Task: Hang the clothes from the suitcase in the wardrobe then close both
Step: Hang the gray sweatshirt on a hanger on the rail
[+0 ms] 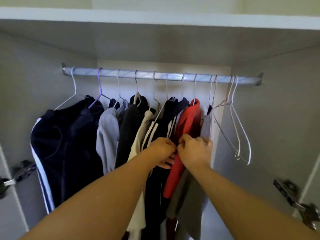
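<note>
Both forearms reach forward and up into the wardrobe [277,104], and the hands meet knuckle to knuckle at the front of the hanging clothes. The left hand [161,148] is curled, its fingertips tucked under the left edge of the red top [187,122] and gripping it. The right hand [196,151] is clenched on the same edge from the other side, knuckles up.

The red top hangs from a wire hanger right of the middle of the rail [110,73], pressed between dark garments and a grey one. The rail runs wall to wall under the pale top panel [155,44].

On the left wall sits a door hinge [19,172]. Then come a navy jacket [57,144] with white stripes, a grey top [108,135], a beige garment [138,135] and striped dark ones, packed close. Right of the red top, bare hangers [237,154] dangle near the right wall, well clear of the hands. A second hinge [297,200] sits lower on that side.
</note>
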A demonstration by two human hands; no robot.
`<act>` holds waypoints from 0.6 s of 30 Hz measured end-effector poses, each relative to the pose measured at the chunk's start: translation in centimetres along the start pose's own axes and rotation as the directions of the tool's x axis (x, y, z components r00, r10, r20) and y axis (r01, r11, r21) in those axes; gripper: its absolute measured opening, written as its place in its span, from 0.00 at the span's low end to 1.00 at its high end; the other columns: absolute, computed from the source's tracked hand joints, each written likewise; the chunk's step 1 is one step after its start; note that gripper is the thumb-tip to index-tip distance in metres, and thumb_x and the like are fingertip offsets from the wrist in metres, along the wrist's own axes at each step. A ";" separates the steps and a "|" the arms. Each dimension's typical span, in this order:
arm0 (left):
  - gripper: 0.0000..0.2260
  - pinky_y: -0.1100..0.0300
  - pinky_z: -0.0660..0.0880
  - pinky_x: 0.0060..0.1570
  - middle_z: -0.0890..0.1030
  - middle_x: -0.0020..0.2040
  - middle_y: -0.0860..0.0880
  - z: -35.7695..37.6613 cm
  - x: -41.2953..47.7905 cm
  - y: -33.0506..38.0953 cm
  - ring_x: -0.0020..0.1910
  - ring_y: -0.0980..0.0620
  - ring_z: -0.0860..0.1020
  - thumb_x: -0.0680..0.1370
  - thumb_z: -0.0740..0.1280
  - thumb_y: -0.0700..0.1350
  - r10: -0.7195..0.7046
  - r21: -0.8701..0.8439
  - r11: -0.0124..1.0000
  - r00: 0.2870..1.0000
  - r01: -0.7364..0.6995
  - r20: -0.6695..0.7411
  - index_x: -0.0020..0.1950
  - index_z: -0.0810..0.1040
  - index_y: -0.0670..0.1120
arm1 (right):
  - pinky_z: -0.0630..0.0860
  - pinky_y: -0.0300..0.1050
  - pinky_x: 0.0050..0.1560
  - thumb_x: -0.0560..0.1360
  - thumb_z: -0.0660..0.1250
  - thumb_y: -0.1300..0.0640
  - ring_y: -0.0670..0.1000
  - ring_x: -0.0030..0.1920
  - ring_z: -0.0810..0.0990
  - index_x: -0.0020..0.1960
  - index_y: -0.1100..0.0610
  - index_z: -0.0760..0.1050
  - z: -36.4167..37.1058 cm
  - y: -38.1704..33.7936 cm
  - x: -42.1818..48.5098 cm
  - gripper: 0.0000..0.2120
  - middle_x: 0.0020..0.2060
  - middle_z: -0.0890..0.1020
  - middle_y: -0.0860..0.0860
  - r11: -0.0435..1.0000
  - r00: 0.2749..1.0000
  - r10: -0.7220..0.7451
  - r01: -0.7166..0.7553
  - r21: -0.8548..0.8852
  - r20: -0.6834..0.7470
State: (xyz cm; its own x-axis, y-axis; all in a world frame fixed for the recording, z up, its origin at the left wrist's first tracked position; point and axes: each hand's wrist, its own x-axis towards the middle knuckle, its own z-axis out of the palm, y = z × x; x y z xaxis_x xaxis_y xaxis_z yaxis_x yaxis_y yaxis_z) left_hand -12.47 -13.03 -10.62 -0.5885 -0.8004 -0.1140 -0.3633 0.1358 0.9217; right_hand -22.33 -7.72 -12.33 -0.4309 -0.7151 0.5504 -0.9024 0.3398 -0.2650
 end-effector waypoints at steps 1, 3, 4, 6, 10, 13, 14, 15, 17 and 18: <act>0.07 0.58 0.77 0.36 0.77 0.39 0.47 0.1 -1.4 -0.8 0.35 0.52 0.76 0.81 0.58 0.41 -0.026 -0.007 1.000 0.999 0.026 -0.024 0.52 0.75 0.45 | 0.58 0.46 0.60 0.77 0.57 0.55 0.53 0.55 0.76 0.55 0.51 0.76 0.0 -0.2 -1.5 0.11 0.48 0.82 0.50 0.999 1.000 0.003 -0.005 0.053 0.024; 0.07 0.59 0.76 0.35 0.76 0.38 0.48 0.8 -4.1 -2.1 0.34 0.53 0.76 0.81 0.57 0.42 -0.060 -0.025 0.998 0.996 0.058 -0.072 0.48 0.74 0.46 | 0.62 0.48 0.61 0.78 0.58 0.54 0.54 0.55 0.76 0.54 0.51 0.75 0.0 -0.1 -4.2 0.09 0.50 0.82 0.50 0.981 0.992 0.036 -0.058 0.186 0.122; 0.06 0.60 0.76 0.34 0.76 0.38 0.48 1.4 -6.2 -3.4 0.34 0.53 0.76 0.81 0.57 0.42 -0.093 -0.043 0.995 0.990 0.089 -0.107 0.48 0.73 0.46 | 0.64 0.49 0.61 0.78 0.58 0.54 0.54 0.55 0.77 0.54 0.51 0.75 -0.1 -0.3 -6.3 0.09 0.51 0.81 0.51 0.961 0.975 0.052 -0.108 0.254 0.216; 0.05 0.60 0.76 0.31 0.76 0.37 0.47 2.4 -9.3 -5.9 0.33 0.52 0.76 0.80 0.58 0.41 -0.165 -0.069 0.985 0.975 0.156 -0.148 0.50 0.74 0.44 | 0.70 0.50 0.60 0.78 0.59 0.55 0.57 0.56 0.77 0.53 0.53 0.76 0.4 -0.4 -9.6 0.09 0.52 0.81 0.52 0.915 0.927 0.082 -0.215 0.340 0.367; 0.06 0.56 0.79 0.36 0.76 0.37 0.45 4.3 -15.4 -11.2 0.31 0.50 0.76 0.80 0.59 0.39 -0.354 -0.162 0.932 0.907 0.323 -0.227 0.51 0.75 0.41 | 0.78 0.47 0.49 0.78 0.60 0.58 0.56 0.47 0.81 0.50 0.58 0.77 2.1 -1.4 -16.6 0.08 0.46 0.82 0.57 0.800 0.814 0.034 -0.370 0.473 0.580; 0.12 0.49 0.78 0.52 0.76 0.37 0.40 5.1 -20.2 -15.4 0.31 0.47 0.77 0.80 0.58 0.39 -0.492 -0.250 0.865 0.835 0.435 -0.248 0.58 0.75 0.35 | 0.72 0.40 0.35 0.78 0.60 0.63 0.49 0.32 0.74 0.38 0.58 0.73 2.6 -3.1 -22.2 0.10 0.32 0.77 0.53 0.762 0.684 -0.022 -0.460 0.455 0.729; 0.12 0.48 0.77 0.54 0.77 0.39 0.35 5.2 -21.2 -16.2 0.36 0.42 0.81 0.79 0.57 0.39 -0.509 -0.269 0.853 0.829 0.448 -0.233 0.57 0.75 0.34 | 0.72 0.41 0.36 0.77 0.60 0.64 0.50 0.31 0.74 0.36 0.58 0.72 2.9 -3.4 -23.3 0.11 0.31 0.76 0.53 0.741 0.646 -0.022 -0.502 0.447 0.763; 0.13 0.47 0.74 0.58 0.77 0.44 0.30 5.2 -22.9 -17.4 0.43 0.37 0.81 0.79 0.57 0.39 -0.550 -0.303 0.824 0.804 0.478 -0.228 0.57 0.72 0.31 | 0.73 0.43 0.39 0.76 0.60 0.64 0.52 0.32 0.75 0.36 0.59 0.72 3.3 -3.9 -25.0 0.11 0.30 0.76 0.53 0.736 0.597 -0.035 -0.527 0.425 0.801; 0.06 0.50 0.77 0.54 0.75 0.38 0.32 5.1 -26.0 -19.4 0.37 0.40 0.80 0.79 0.56 0.40 -0.605 -0.348 0.785 0.758 0.513 -0.246 0.42 0.66 0.43 | 0.73 0.44 0.41 0.76 0.59 0.64 0.55 0.36 0.76 0.37 0.59 0.73 3.7 -5.2 -27.8 0.10 0.30 0.77 0.53 0.764 0.508 -0.048 -0.536 0.359 0.860; 0.07 0.55 0.81 0.42 0.75 0.35 0.39 4.6 -28.0 -20.8 0.32 0.46 0.78 0.79 0.57 0.40 -0.631 -0.362 0.768 0.719 0.528 -0.290 0.46 0.73 0.40 | 0.72 0.42 0.39 0.76 0.58 0.63 0.55 0.36 0.76 0.37 0.59 0.72 4.1 -6.3 -29.6 0.09 0.30 0.78 0.53 0.792 0.454 -0.073 -0.515 0.328 0.888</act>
State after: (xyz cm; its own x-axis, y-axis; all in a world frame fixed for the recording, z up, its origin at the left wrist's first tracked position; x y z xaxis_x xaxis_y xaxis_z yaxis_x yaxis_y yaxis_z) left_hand 8.24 9.22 -28.30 0.0151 -0.8306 -0.5566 -0.3289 -0.5298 0.7818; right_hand -3.87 8.82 -30.16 -0.1275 -0.8918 -0.4340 -0.4920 0.4369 -0.7530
